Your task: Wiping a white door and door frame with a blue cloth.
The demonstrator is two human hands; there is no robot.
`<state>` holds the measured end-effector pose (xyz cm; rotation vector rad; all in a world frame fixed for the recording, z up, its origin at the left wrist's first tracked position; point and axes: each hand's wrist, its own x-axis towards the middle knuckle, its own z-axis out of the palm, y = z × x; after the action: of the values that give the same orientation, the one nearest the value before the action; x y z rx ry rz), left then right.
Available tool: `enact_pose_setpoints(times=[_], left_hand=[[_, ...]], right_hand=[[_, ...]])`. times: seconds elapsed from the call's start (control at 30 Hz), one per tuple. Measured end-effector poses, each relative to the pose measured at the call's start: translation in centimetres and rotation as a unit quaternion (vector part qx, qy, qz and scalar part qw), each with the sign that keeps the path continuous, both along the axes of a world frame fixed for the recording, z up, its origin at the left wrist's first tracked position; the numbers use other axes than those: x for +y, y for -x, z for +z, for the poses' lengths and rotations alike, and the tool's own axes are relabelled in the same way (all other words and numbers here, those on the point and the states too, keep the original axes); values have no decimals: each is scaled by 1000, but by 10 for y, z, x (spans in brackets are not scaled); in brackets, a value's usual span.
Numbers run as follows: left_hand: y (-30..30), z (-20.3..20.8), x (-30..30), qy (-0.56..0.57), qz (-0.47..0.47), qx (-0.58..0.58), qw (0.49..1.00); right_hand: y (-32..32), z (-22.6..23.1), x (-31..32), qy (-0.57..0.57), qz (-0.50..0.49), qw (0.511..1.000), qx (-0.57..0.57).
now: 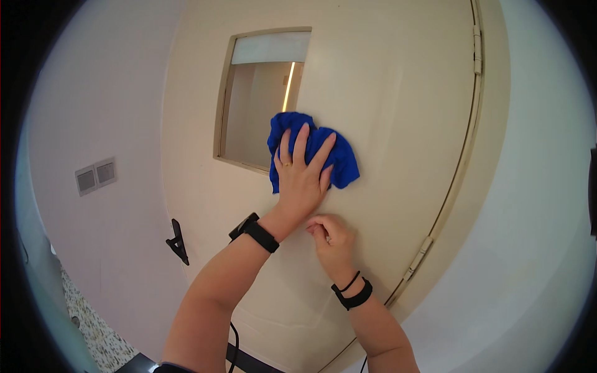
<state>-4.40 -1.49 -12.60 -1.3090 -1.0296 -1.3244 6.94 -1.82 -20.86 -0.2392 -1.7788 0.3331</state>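
A crumpled blue cloth (344, 163) lies against the cream door (385, 99), over the lower right corner of its small window (252, 105). My left hand (301, 177) presses the cloth to the door with its fingers spread across it. Just below and to the right, my right hand (334, 239) is curled into a loose fist near the door surface, and no object shows in it. Black bands circle both wrists.
A black door handle (178, 241) sits at the door's left edge. Hinges (418, 258) run down the right edge. Two grey wall switches (96, 176) are on the left wall. A dark cable (235, 345) hangs beside my left forearm.
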Motion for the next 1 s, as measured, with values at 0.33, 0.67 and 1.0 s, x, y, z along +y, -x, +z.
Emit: enact_pose_setpoints(times=[0.33, 0.67, 1.0], left_hand=[[11, 104, 11, -94, -9, -17, 995], [24, 60, 10, -47, -73, -49, 995], [53, -26, -5, 75, -76, -32, 994]], right_hand=[[1, 11, -6, 39, 26, 999, 8], [23, 22, -12, 19, 30, 999, -2], [42, 3, -2, -8, 5, 998, -58]])
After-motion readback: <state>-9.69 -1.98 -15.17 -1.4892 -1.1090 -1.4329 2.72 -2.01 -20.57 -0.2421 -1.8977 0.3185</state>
